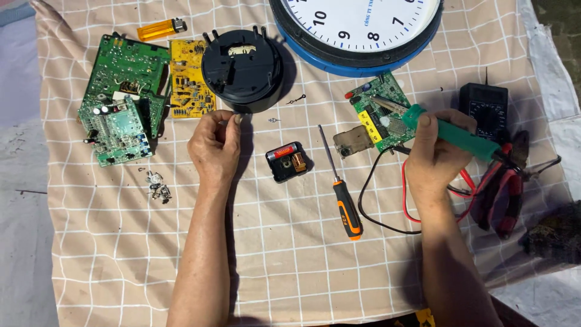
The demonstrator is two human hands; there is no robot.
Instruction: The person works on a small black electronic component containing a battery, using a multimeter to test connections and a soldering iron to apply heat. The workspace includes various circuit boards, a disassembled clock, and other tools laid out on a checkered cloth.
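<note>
My right hand (433, 151) grips a green-handled soldering iron (451, 130), its metal tip resting on a small green circuit board (381, 109) with a yellow strip and a metal part. My left hand (213, 145) is closed, pinching something small and pale at its fingertips next to a round black plastic housing (242, 69). Between my hands lies a black clock movement (287, 161) with a red battery in it. An orange-and-black screwdriver (342, 194) lies beside it.
A blue-rimmed wall clock (357, 57) sits at the top. Green circuit boards (124, 97), a yellow board (189, 79) and an orange lighter (160, 28) lie at the left, small screws (157, 184) below them. A black multimeter (484, 109), red pliers (505, 188) and red and black leads are at the right.
</note>
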